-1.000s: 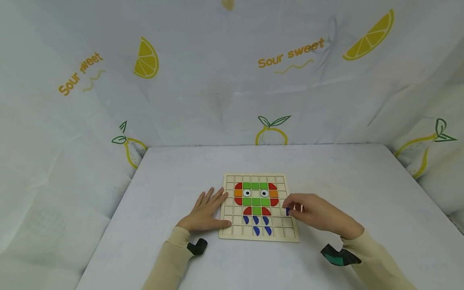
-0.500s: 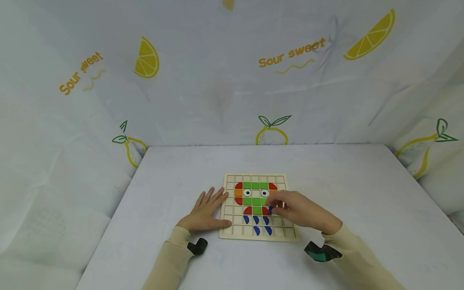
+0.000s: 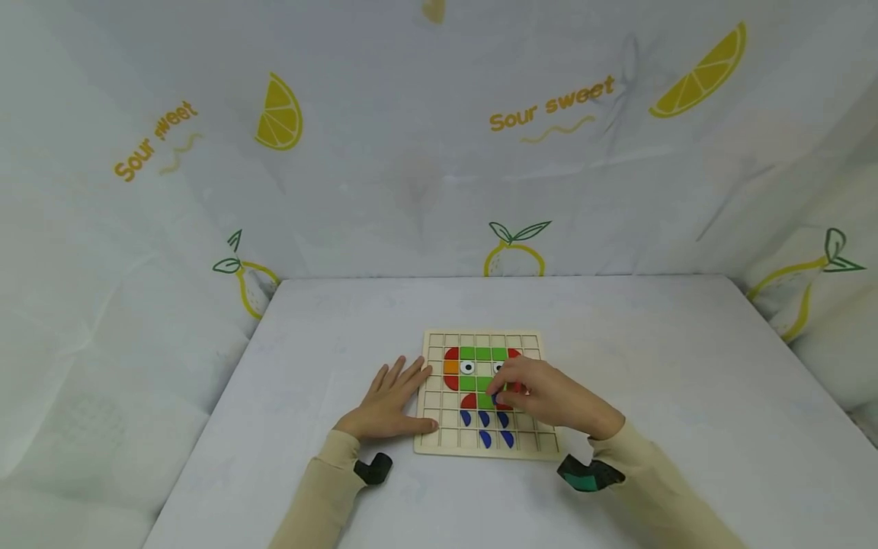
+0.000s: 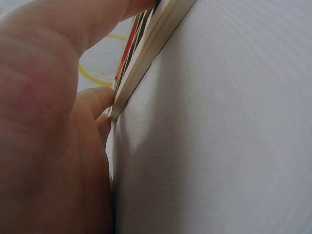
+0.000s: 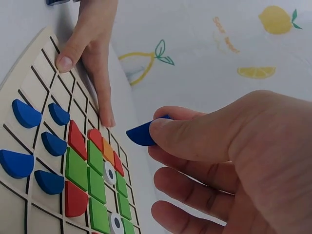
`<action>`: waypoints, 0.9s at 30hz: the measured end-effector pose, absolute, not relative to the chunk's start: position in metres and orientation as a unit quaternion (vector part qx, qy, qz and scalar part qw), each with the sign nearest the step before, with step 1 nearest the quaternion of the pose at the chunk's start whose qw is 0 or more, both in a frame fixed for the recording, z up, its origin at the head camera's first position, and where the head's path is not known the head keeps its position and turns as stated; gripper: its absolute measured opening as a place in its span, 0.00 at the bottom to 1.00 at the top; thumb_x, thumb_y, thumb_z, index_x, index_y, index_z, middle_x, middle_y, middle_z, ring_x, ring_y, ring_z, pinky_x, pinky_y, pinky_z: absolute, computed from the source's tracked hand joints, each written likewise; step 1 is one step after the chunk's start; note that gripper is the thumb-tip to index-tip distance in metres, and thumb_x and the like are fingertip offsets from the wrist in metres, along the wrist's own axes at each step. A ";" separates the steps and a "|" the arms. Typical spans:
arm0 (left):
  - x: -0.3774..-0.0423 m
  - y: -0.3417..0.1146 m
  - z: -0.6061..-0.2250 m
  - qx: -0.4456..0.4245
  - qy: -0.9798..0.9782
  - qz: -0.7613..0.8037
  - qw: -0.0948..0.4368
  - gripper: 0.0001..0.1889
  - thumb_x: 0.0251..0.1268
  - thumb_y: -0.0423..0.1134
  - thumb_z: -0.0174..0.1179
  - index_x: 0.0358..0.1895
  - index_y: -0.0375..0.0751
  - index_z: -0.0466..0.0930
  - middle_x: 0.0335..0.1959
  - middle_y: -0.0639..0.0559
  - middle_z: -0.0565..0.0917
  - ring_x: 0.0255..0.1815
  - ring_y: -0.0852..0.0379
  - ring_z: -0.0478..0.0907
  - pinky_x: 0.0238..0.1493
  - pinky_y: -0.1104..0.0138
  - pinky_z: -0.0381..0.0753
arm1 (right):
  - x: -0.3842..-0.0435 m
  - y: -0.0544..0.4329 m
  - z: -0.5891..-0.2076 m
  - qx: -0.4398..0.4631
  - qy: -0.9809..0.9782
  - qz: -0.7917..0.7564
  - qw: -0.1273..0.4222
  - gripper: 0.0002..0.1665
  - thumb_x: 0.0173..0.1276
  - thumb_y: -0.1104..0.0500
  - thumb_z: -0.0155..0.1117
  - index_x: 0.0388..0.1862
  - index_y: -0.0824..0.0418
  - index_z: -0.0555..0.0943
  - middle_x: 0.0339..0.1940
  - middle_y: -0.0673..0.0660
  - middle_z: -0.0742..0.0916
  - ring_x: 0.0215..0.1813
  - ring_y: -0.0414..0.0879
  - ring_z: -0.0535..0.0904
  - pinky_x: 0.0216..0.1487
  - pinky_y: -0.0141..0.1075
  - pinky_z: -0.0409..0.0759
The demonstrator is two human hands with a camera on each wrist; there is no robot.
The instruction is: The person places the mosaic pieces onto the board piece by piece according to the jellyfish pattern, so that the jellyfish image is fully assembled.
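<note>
A pale wooden grid board (image 3: 439, 450) lies on the table, bearing green squares (image 5: 76, 168), red rounded pieces, an orange square (image 3: 450, 367) and white eye pieces (image 3: 467, 367). Several blue half-moon pieces (image 5: 25, 114) sit in cells nearer the person. Between thumb and forefinger, my right hand (image 3: 549, 393) pinches another blue half-moon piece (image 5: 141, 134) above the board, partly covering the tiles at its right. My left hand (image 3: 387, 404) lies spread at the board's left edge, its thumb and fingertips touching the rim.
A white cloth covers the table (image 3: 329, 328). Behind it hangs a white backdrop (image 3: 411, 191) printed with lemons and lettering. Dark bands with mounts (image 3: 591, 474) are on both wrists.
My right hand has moved left from the board's right edge to over its coloured tiles, carrying the blue half-moon piece. The left hand has stayed in place.
</note>
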State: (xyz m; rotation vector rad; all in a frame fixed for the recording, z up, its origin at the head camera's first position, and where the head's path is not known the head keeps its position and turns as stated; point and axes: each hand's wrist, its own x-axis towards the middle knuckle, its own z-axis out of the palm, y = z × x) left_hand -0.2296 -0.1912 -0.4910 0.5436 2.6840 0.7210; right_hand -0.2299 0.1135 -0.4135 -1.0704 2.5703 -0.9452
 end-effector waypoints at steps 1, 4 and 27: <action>-0.229 -0.191 -0.491 0.189 0.937 0.251 0.155 0.52 0.59 0.65 0.64 0.83 0.51 0.51 0.86 0.54 0.46 0.87 0.47 0.32 0.84 0.45 0.30 | -0.230 0.112 -0.414 -0.364 0.868 -0.321 0.101 0.08 0.70 0.64 0.67 0.46 0.56 0.87 0.44 0.46 0.87 0.45 0.39 0.79 0.47 0.30 0.83; -0.229 -0.192 -0.491 0.188 0.937 0.251 0.153 0.52 0.59 0.66 0.64 0.83 0.50 0.51 0.86 0.54 0.47 0.87 0.46 0.32 0.84 0.45 0.30 | -0.231 0.107 -0.417 -0.364 0.866 -0.325 0.110 0.09 0.71 0.62 0.66 0.49 0.58 0.87 0.45 0.47 0.88 0.45 0.38 0.79 0.47 0.31 0.83; -0.229 -0.192 -0.492 0.198 0.932 0.261 0.152 0.52 0.60 0.67 0.63 0.83 0.50 0.50 0.86 0.53 0.46 0.87 0.46 0.31 0.84 0.46 0.27 | -0.222 0.078 -0.446 -0.349 0.879 -0.292 0.141 0.02 0.70 0.56 0.69 0.37 0.52 0.86 0.39 0.42 0.86 0.42 0.37 0.76 0.45 0.31 0.80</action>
